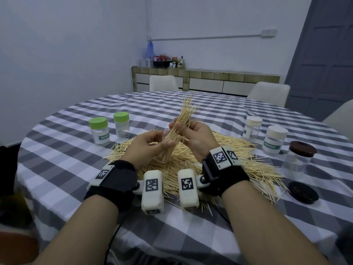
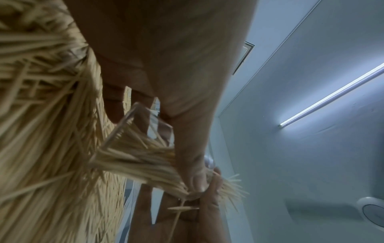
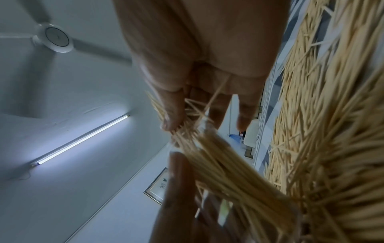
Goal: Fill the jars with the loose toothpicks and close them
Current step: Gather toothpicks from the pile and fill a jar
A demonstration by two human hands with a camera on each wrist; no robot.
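Both forearms are bare. Each wrist wears a black strap (image 1: 118, 178) with white camera blocks (image 1: 152, 189) that carry black-and-white square markers.

Both forearms reach forward, wrists strapped with black bands. The left hand (image 1: 148, 145) curls thumb and fingers around a clear jar (image 1: 164, 150). The right hand (image 1: 193, 134) pinches a toothpick bundle (image 1: 183, 119) at the jar's mouth.

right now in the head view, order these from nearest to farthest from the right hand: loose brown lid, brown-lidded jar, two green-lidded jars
1. Brown-lidded jar, to the right of the right hand.
2. Loose brown lid, right and nearer the person; close to call with the jar.
3. Green-lidded jars, far left, beyond the left hand.
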